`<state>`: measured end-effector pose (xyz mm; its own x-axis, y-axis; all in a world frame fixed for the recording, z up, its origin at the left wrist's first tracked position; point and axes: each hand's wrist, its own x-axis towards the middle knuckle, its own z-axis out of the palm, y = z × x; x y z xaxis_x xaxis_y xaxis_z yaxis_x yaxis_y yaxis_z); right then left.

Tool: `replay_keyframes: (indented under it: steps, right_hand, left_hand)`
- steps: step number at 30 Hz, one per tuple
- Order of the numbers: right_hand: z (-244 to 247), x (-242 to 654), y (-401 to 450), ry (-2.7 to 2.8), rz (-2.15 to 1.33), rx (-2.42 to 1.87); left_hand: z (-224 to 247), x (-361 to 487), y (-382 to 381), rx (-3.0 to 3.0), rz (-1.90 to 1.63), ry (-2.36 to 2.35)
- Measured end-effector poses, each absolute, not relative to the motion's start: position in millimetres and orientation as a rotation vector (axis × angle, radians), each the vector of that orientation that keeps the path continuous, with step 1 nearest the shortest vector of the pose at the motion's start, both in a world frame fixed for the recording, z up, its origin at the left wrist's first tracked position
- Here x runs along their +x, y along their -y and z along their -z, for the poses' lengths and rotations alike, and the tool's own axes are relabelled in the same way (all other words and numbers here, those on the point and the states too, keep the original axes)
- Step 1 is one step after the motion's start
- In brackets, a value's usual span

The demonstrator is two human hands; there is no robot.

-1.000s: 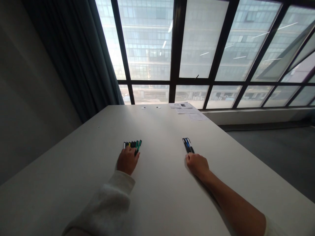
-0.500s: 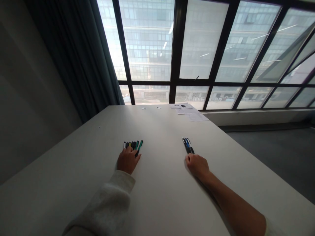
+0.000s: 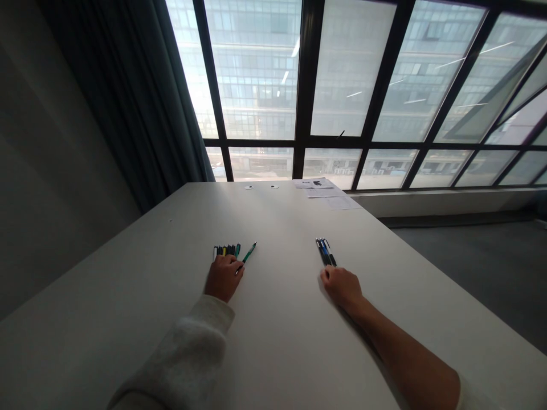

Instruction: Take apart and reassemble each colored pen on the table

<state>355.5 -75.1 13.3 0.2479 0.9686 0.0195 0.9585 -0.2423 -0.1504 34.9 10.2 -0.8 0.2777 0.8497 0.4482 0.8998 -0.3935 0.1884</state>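
Observation:
My left hand (image 3: pixel 223 278) rests on the white table with thumb and fingers closed on a green pen (image 3: pixel 250 251), pinched near its lower end and slanting away to the upper right. Just beyond the knuckles, a row of several pens (image 3: pixel 224 250) lies side by side: white, black, yellow and green ones show. Their near ends are hidden by that hand. On the right, my right hand (image 3: pixel 342 285) is curled into a fist on the table. It sits at the near ends of a small group of pens (image 3: pixel 325 252), black, blue and white, lying close together.
Printed papers (image 3: pixel 321 192) lie at the table's far right corner. Two small white round pieces (image 3: pixel 274 187) are near the far edge of the table (image 3: pixel 273 341). A dark curtain (image 3: pixel 171 114) hangs at left, and large windows (image 3: pixel 260 74) stand behind.
The green pen at my left hand has swung to the right, away from the row, and now slants more. My right hand and its pens stay about where they were.

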Motion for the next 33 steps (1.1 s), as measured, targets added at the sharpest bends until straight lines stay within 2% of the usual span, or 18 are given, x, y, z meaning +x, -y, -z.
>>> replay_keyframes:
  steps: [8,12,14,16,18,24,28,33]
  right_hand:
    - [-9.8,355.4,74.7,1.744,-0.134,-2.222]
    - [-13.6,352.3,77.2,1.727,-0.197,-2.051]
    - [-20.7,348.5,78.9,1.684,-0.345,-1.859]
    - [-34.4,341.9,81.3,1.561,-0.575,-1.567]
    - [-55.9,332.7,85.7,1.439,-0.757,-1.273]
    - [-139.3,304.9,111.2,1.442,-0.694,-0.928]
    - [-170.0,300.7,128.4,1.373,-0.647,-0.727]
    - [-176.0,306.2,145.9,1.384,-0.525,-0.652]
  left_hand:
    - [-5.7,42.4,-4.2,-2.517,1.013,1.725]
    - [-27.5,52.8,0.7,-2.548,1.278,1.773]
    - [-47.0,59.8,7.1,-2.605,1.417,1.765]
    - [-71.3,66.8,18.4,-2.662,1.589,1.727]
    - [-97.2,72.0,33.6,-2.732,2.129,1.661]
    - [-154.0,68.2,74.3,-2.509,2.911,1.43]
    - [-172.8,61.0,90.9,-2.378,3.157,1.301]
    - [-183.7,61.1,111.3,-2.289,3.152,1.281]
